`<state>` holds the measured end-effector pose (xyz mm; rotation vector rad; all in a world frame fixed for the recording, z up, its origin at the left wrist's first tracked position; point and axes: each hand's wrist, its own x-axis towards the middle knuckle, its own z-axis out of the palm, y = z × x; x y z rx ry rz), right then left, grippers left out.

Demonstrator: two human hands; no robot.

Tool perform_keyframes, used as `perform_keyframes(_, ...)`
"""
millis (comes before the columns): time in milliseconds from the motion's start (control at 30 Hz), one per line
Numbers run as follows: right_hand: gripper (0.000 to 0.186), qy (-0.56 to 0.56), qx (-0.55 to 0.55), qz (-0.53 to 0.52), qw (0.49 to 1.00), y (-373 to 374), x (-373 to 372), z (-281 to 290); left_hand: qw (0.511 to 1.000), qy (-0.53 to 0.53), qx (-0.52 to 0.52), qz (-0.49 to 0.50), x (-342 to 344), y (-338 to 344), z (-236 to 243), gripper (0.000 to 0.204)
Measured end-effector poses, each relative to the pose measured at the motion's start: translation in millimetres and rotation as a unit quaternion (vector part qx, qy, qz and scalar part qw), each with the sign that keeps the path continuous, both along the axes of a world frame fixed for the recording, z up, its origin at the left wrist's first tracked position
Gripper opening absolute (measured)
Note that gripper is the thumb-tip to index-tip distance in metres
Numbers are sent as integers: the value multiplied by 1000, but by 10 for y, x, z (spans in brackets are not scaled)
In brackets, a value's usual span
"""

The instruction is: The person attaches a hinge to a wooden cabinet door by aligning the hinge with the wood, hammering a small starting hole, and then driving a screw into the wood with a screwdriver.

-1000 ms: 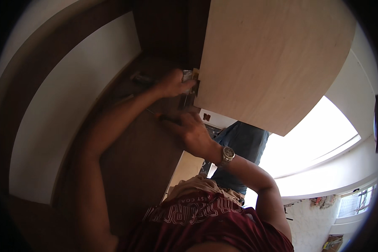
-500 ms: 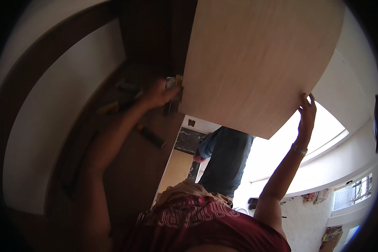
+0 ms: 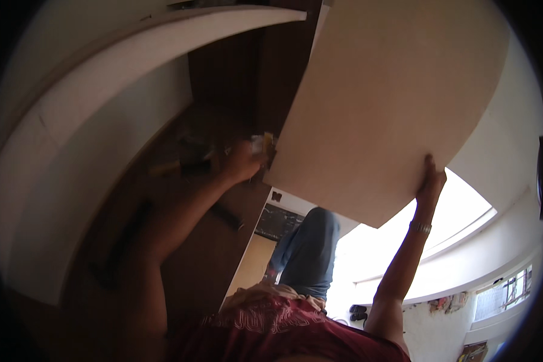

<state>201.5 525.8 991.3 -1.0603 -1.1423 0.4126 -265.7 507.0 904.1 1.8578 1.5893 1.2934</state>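
Note:
A large pale wooden panel, like a cabinet door, stands out from the dark brown cabinet. My right hand grips its right edge, with the thumb on the near face and the other fingers out of sight behind. My left hand is closed beside the panel's left edge, at the cabinet. Just past its fingers shows a small silver and yellow piece. Blur and shadow hide whether that piece is in my fingers or fixed to the cabinet.
On the dark brown surface lie a dark-handled tool and a yellow item. A curved-looking pale ledge runs along the left. A bright opening lies below the panel, with dark shoes on the floor beyond.
The panel's lower edge sits lower in view and the panel looks more tilted. My right thumb has come onto its face. Both hands appear lower, and the view itself has shifted.

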Motion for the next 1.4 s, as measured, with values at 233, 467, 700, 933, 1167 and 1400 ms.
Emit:
perform_keyframes(233,46,114,62,71,989,-174,416,-458,1000,-20,2,-7,181,-115,-47,33)
perform_keyframes(467,64,134,75,47,987,-126,521,-506,997,52,-18,62,131,-499,273,22)
perform_keyframes(700,57,134,90,65,985,55,575,-565,994,44,-78,68,136,-351,212,32)
perform_keyframes(933,54,118,105,93,983,183,337,-370,997,-64,-40,5,86,276,-117,30)
perform_keyframes(1167,54,82,113,66,988,234,373,-379,998,-31,32,41,169,318,-127,26)
perform_keyframes(1400,50,-4,97,-54,994,269,210,-249,988,8,94,120,182,418,-387,32)
